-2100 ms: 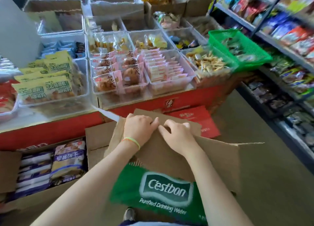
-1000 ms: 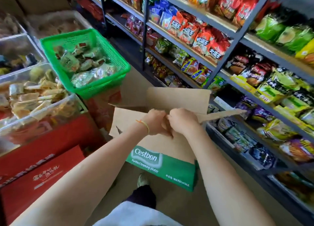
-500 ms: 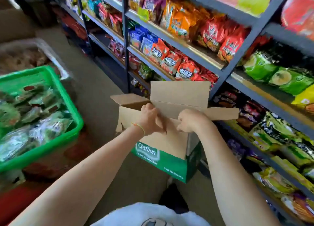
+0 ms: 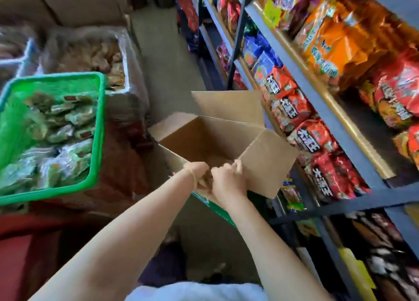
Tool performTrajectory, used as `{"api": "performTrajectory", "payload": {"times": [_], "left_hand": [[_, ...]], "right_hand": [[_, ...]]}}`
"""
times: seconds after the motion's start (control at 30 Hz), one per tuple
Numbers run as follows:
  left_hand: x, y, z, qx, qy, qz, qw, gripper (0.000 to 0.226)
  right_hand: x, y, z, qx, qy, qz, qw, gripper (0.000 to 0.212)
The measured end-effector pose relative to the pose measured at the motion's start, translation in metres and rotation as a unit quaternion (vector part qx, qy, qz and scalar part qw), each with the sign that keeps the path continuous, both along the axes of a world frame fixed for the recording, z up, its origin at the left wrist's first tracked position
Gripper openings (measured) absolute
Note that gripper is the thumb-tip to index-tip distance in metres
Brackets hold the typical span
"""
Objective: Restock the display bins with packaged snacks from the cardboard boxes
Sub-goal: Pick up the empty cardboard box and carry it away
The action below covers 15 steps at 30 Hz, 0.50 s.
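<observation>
Both hands, left hand (image 4: 197,173) and right hand (image 4: 227,181), clench fingers tight on the open cardboard box's (image 4: 267,164) near flap.

You hold one cardboard box (image 4: 217,142) in the aisle, open end up, plain brown inside with a green printed band low on its near wall. Its four flaps stand open: the far flap upright, the right flap angled toward the shelves, the left flap folded outward. Only bare cardboard shows inside it. To your left, the green display bin (image 4: 99,128) holds green-wrapped packaged snacks (image 4: 56,142), piled loosely.
</observation>
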<state>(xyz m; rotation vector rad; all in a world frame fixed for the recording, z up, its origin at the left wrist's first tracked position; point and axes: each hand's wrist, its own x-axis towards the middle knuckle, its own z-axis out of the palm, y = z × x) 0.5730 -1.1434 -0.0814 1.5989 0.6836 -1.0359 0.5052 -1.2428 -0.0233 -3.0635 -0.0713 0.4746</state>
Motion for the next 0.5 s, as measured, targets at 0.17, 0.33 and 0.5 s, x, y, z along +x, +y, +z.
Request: {"api": "performTrajectory", "payload": {"times": [0.17,0.33,0.5], "left_hand": [[0.045,0.013,-0.041,0.103,-0.056,0.086,0.989,0.085],[0.101,0.024,-0.083,0.122,-0.103,0.038,0.986,0.090],[0.167,0.042,-0.130,0.158,-0.130,-0.060,0.977,0.083]], "right_hand": [[0.066,-0.018,-0.020,0.161,0.210,0.016,0.964,0.043],[0.150,-0.026,-0.059,-0.046,0.288,0.166,0.942,0.044],[0.220,-0.009,-0.133,-0.082,0.268,0.167,0.945,0.024]]}}
